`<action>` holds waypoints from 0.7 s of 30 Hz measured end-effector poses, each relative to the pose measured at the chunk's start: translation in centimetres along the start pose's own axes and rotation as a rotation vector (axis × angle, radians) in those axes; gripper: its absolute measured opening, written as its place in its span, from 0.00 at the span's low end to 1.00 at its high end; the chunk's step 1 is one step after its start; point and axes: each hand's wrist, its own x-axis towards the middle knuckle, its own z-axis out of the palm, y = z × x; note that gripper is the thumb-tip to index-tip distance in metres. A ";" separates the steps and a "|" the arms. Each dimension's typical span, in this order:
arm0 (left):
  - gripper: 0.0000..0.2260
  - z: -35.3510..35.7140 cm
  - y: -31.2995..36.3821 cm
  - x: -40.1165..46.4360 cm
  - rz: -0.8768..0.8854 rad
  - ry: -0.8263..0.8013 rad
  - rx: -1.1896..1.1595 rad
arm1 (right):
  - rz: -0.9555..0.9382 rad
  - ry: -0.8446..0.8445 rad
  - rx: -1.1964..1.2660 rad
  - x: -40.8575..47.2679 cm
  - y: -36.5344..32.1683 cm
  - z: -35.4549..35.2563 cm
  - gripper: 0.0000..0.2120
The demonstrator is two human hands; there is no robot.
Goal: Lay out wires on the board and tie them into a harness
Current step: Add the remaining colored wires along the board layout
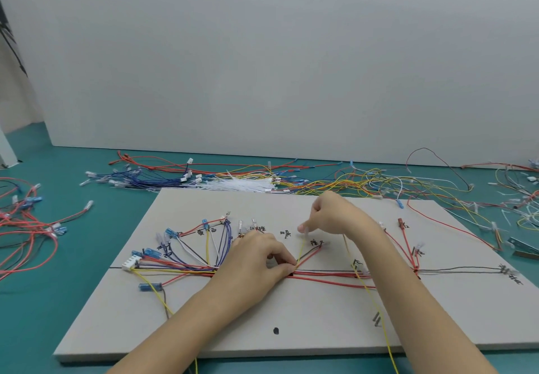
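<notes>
Under left hand (259,254), wire bundle (326,275) junction hidden.

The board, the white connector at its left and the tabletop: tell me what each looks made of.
Board: matte pale grey sheet, perhaps foam or fibreboard; thick edge, ink marks on it.
White connector: moulded plastic, slightly glossy, ribbed.
Tabletop: smooth teal surface, possibly a rubber or vinyl mat; material unclear.

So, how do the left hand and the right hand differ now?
The left hand lies low on the board, pinching wires at the main bundle; the right hand is raised further back, pinching the yellow wire by its end. Both are curled, palms down.
</notes>
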 end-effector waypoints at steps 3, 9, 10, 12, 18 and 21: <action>0.02 0.1 0.0 -0.1 0.015 0.008 0.004 | 0.022 -0.035 -0.095 1.0 -0.9 0.5 0.20; 0.02 0.1 -0.2 -0.1 0.026 0.015 0.009 | 0.004 -0.033 -0.068 1.9 -1.8 1.6 0.18; 0.02 0.2 -0.2 -0.1 0.027 0.016 0.007 | 0.003 -0.041 -0.039 1.9 -1.7 1.9 0.18; 0.02 0.3 -0.2 -0.2 0.033 0.017 0.014 | 0.008 -0.060 0.058 1.8 -1.4 2.3 0.19; 0.09 0.3 -0.4 -0.1 0.046 0.034 0.060 | 0.047 -0.088 0.252 1.3 -1.3 2.0 0.16; 0.12 0.4 -0.3 -0.2 0.071 0.001 0.168 | 0.002 -0.072 0.215 1.0 -2.1 1.4 0.14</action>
